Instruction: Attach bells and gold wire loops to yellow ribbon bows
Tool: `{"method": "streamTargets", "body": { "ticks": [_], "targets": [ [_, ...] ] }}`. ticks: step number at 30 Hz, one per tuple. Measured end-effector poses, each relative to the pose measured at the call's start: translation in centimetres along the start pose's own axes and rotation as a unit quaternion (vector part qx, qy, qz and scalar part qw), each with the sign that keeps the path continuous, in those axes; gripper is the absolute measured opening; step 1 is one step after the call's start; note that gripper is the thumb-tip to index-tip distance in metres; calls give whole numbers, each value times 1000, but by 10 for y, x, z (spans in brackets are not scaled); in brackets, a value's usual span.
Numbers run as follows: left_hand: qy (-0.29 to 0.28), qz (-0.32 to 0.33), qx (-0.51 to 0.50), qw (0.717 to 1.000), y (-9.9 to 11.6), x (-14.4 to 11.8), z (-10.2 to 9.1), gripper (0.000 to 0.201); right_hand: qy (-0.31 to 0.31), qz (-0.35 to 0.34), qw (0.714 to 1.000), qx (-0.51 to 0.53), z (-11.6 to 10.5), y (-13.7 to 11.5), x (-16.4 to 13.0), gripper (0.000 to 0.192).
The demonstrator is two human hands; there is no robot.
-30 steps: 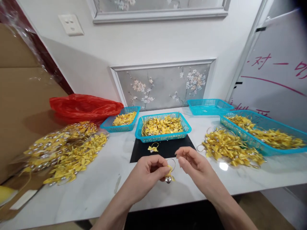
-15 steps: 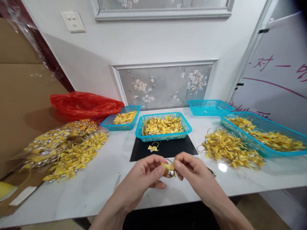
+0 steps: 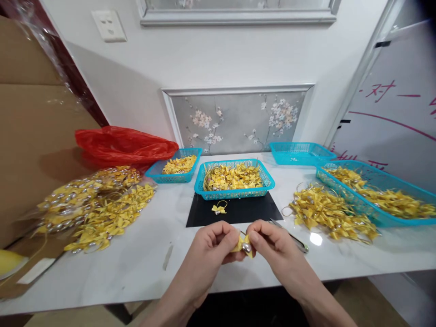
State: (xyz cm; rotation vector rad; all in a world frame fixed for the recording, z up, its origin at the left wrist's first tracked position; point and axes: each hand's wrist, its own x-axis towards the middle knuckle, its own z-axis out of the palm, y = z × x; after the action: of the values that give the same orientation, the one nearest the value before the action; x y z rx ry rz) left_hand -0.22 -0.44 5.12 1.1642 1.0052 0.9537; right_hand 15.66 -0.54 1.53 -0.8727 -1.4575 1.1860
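Note:
Between my two hands is a yellow ribbon bow [image 3: 245,245] with a silvery bell or bead at its middle. My left hand [image 3: 218,245] pinches the bow's left side between thumb and fingers. On the other side, my right hand [image 3: 270,243] grips its right loop the same way. The bow is held above the table, in front of a black mat [image 3: 235,211]. A single finished-looking bow [image 3: 219,209] with a cord loop lies on that mat. Tweezers or a slim metal tool [image 3: 299,244] rest partly behind my right hand.
A blue basket [image 3: 235,196] of yellow bows stands on the mat's far edge. Other blue baskets [image 3: 173,178] stand left and right. Loose bows are heaped at right [image 3: 327,211] and left [image 3: 112,218]. A red plastic bag [image 3: 122,147] lies at the back left.
Both hands have come slightly closer together around the bow, which is tilted a little more. More of the metal tool shows beside my right hand. The view has shifted slightly.

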Motion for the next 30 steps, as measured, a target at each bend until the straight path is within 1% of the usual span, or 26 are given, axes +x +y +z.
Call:
{"method": "streamTargets", "body": {
  "ticks": [3,5,7,9,13,16,20,23,25,28,30],
  "targets": [
    [4,-3,-10,1000,1,-1,2,30,18,14,1000,14,0,4,-2,29],
    [7,-15,-18,1000,2,-3,2,35,31,22,999,27,-1,6,-4,28],
    [14,-12,-20,1000,2,-6,0,39,41,27,998,34,-2,7,-5,28],
    [16,0,-13,1000,2,-8,-2,35,45,29,998,38,-2,7,-6,28],
    [6,8,4,1000,-2,-9,-5,18,41,36,996,64,1,7,-7,27],
    [21,12,-7,1000,-4,-8,-5,15,46,41,996,71,1,6,-6,32],
    [30,27,-5,999,-3,-5,-4,14,19,45,997,52,-1,2,0,39],
    [13,52,24,998,-4,-3,-3,15,-16,44,999,2,-3,-2,3,35],
    [6,70,42,997,-6,-1,-1,14,-21,40,999,-13,-2,-4,4,32],
    [15,70,26,997,-13,0,2,13,9,38,998,47,2,-2,4,31],
    [12,53,-3,999,-17,-1,4,12,23,49,994,98,5,1,6,31]
  ]
}}
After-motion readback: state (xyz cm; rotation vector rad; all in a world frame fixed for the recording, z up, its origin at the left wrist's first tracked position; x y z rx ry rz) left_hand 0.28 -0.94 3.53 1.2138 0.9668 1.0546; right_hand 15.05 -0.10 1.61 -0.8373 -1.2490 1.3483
